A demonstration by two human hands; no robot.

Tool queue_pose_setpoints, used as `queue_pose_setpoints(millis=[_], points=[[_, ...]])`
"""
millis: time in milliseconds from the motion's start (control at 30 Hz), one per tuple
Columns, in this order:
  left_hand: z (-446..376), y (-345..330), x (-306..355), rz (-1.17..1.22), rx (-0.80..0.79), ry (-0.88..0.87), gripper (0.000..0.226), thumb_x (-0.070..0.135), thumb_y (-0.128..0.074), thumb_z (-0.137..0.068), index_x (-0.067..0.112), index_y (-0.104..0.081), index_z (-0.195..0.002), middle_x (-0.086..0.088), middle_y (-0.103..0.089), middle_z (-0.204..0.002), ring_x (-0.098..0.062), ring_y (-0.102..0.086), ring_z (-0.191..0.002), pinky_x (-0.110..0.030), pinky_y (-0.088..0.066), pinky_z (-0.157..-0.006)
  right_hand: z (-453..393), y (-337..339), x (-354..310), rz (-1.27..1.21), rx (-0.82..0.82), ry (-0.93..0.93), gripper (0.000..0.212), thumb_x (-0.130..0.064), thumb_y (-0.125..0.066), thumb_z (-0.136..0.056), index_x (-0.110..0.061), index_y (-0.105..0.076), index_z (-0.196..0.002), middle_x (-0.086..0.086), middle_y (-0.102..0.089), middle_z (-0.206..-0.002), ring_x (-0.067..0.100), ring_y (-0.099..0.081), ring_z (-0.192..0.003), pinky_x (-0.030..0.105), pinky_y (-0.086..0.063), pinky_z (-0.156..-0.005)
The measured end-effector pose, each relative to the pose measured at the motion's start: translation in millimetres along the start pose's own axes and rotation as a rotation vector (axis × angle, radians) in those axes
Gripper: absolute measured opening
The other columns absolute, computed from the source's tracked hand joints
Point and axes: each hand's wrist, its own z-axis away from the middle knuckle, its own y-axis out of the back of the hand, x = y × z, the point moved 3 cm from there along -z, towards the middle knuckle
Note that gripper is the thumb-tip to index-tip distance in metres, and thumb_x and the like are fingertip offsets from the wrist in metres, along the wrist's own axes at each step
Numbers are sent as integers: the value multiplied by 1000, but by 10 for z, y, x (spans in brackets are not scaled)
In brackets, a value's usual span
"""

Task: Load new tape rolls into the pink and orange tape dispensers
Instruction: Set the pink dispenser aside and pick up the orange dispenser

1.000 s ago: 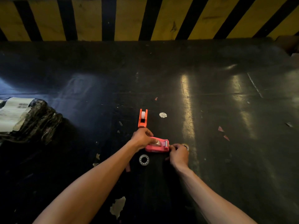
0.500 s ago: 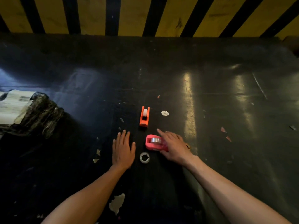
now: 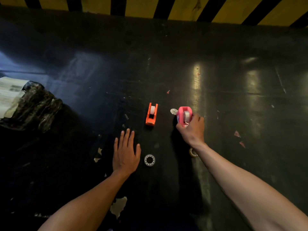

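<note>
The orange tape dispenser (image 3: 151,114) stands on the dark table with a white roll in it. To its right, my right hand (image 3: 191,129) grips the pink tape dispenser (image 3: 183,115), which holds a clear roll, with its far end pointing away from me. My left hand (image 3: 125,152) lies flat and open on the table, below and left of the orange dispenser. A clear tape roll (image 3: 149,160) lies flat just right of my left hand. Another roll (image 3: 192,152) peeks out beside my right wrist, partly hidden.
A black wrapped bundle with a white label (image 3: 28,104) sits at the left edge. A small white disc (image 3: 173,111) lies left of the pink dispenser. Red scraps (image 3: 237,134) lie to the right. A yellow and black striped wall (image 3: 183,7) backs the table.
My right hand picked up the pink dispenser and carried it up and right, beside the orange one. My left hand let go of it earlier and now rests flat.
</note>
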Motion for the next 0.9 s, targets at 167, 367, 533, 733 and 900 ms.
queue_pose_setpoints(millis=[167,367,533,733,900], points=[[-7,12,5,8,-15,2,63,44,-35,-102,21,-17,-158,-3,-12,-169,-19,-4,-156,-44,-5,-127,-174,-138,-147,76,8,-18,69,-31,-77,-73,0,-47,-128,22,-50,-125,40,-51,-113,41,-44,-93],[-96,112,24,142,-6,40,64,40,-52,-97,23,-29,-155,-1,-25,-165,-22,-16,-154,-47,-15,-124,-93,-92,-230,238,112,3,70,-49,-65,-84,-7,-46,-136,21,-49,-129,41,-47,-118,50,-41,-98],[-535,352,275,531,-27,101,65,22,-58,-96,24,-30,-155,-4,-39,-158,-23,-33,-147,-51,-30,-120,131,-244,-610,-63,-115,349,55,-29,-55,-97,-11,-40,-147,13,-45,-147,26,-40,-137,38,-34,-114],[-867,620,676,835,-279,169,47,20,-45,-103,21,-44,-150,-5,-53,-149,-20,-52,-134,-38,-40,-114,220,-655,-765,-441,-536,-96,53,-36,-43,-103,-18,-33,-152,4,-41,-156,20,-39,-142,38,-29,-119],[-647,636,639,1010,-251,301,24,17,-53,-99,18,-68,-118,-7,-73,-112,-19,-71,-98,-41,-57,-94,362,-567,-649,-606,-429,-183,29,-30,-50,-101,-18,-60,-125,3,-67,-117,13,-65,-101,26,-51,-81]])
